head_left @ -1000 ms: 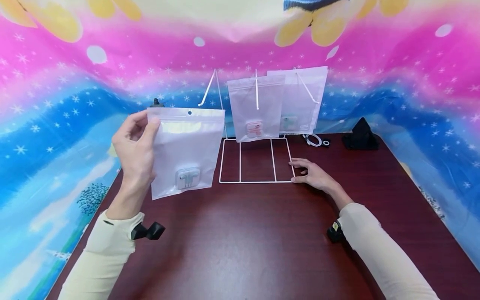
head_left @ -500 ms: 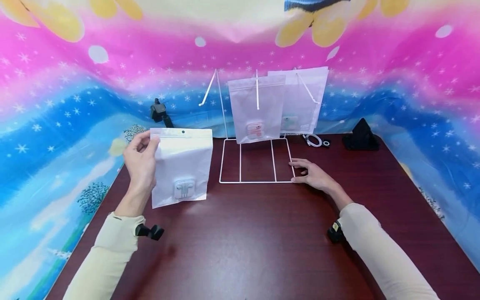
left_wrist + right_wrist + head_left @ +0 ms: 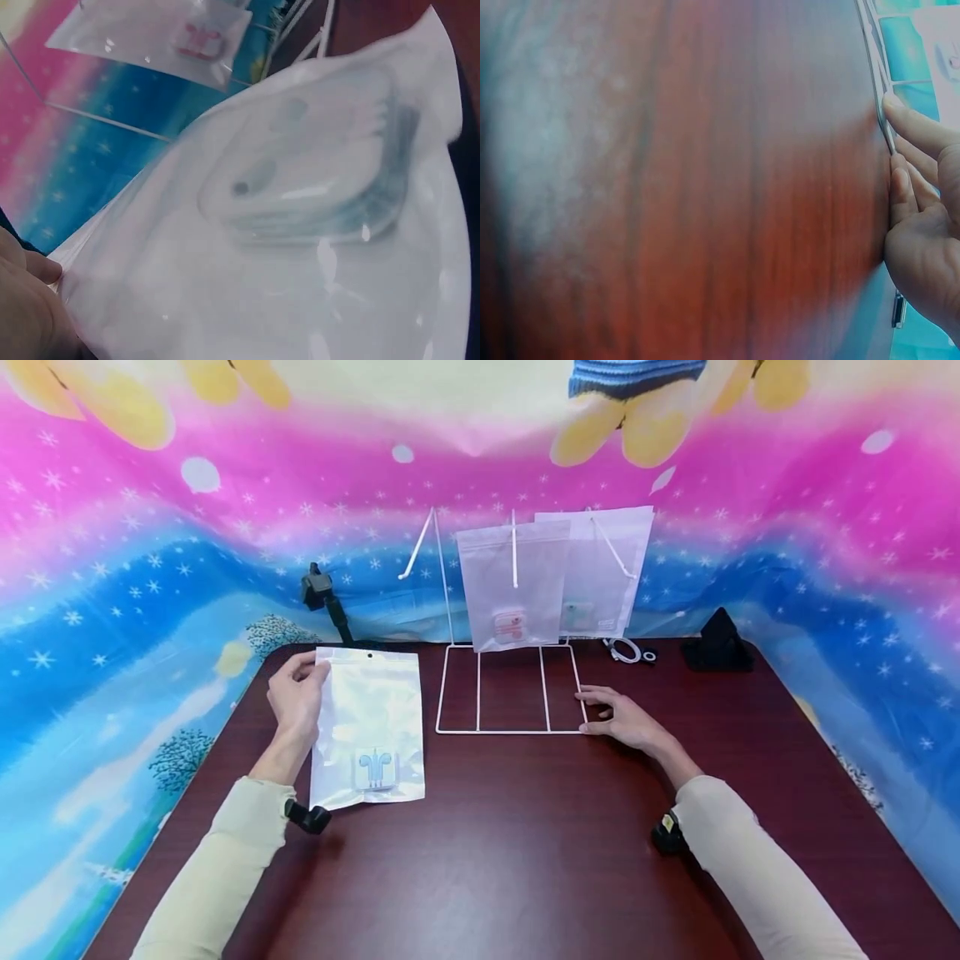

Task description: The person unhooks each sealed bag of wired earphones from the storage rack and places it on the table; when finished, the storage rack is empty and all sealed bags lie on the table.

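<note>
Earphone bag (image 3: 367, 714): 4 o'clock from left grip (image 3: 297, 695) | long axis 12–6 | left nearer, pinching its 11 o'clock corner | right grip (image 3: 626, 720) touching rack (image 3: 510, 732), pinch unclear

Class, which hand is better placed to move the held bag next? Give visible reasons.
Probably the left: the left hand pinches the bag near an upper corner. The right hand holds the rack at a front corner, apart from the bag.

2 arms (image 3: 757, 852) extend forward, left grip (image 3: 296, 697) pinching, right grip (image 3: 622, 720) with thumb (image 3: 598, 727) and fingers (image 3: 597, 696) parted.
</note>
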The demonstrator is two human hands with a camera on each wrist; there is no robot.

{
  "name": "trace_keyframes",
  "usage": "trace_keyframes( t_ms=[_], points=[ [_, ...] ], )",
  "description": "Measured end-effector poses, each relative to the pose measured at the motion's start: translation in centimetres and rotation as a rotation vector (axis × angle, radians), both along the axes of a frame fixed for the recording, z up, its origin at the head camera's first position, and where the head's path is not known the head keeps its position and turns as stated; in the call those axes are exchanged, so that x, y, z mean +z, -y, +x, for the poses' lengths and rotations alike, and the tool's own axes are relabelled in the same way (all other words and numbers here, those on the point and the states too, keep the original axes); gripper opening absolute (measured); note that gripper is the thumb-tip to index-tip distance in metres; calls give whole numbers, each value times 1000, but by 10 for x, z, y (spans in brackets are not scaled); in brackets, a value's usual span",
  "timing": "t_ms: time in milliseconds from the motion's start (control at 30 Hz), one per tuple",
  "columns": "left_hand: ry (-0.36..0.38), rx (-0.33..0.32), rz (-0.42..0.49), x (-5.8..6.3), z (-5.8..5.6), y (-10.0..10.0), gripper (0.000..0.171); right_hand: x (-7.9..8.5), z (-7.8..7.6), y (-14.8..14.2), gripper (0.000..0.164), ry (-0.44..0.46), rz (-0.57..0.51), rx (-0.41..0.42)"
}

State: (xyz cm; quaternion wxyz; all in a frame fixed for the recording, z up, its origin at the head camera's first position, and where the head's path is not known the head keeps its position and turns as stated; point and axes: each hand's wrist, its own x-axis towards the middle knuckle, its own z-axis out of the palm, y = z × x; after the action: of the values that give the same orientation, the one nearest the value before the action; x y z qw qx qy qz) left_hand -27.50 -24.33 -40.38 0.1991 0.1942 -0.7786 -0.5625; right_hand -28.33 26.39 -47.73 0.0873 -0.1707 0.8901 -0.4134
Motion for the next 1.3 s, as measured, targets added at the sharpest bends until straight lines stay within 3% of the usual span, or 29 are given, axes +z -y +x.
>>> trace_keyframes(
  t_ms=[200, 467, 800, 933, 1033, 1133, 1300],
  points=[
    [147, -40, 8, -21, -10, 2, 34, 0, 4, -2, 64, 22, -16, -10],
    [262, -117, -138, -40, -21, -6, 35, 0, 3, -5, 64, 14, -13, -13],
    [355, -107, -293, -52, -20, -9, 40, -3, 2, -2, 65, 26, -7, -5],
    [301, -106, -342, -51, -21, -8, 39, -4, 1, -1, 64, 25, -9, -13],
    [196, -147, -343, -43, -25, -8, 36, -4, 1, -1, 65, 37, -7, -13],
    [83, -224, -294, -26, -30, -11, 36, -3, 1, -2, 65, 32, -9, -9],
    [-14, -369, -161, 10, -37, -28, 41, -2, -2, -2, 65, 22, -18, -9]
  ],
)
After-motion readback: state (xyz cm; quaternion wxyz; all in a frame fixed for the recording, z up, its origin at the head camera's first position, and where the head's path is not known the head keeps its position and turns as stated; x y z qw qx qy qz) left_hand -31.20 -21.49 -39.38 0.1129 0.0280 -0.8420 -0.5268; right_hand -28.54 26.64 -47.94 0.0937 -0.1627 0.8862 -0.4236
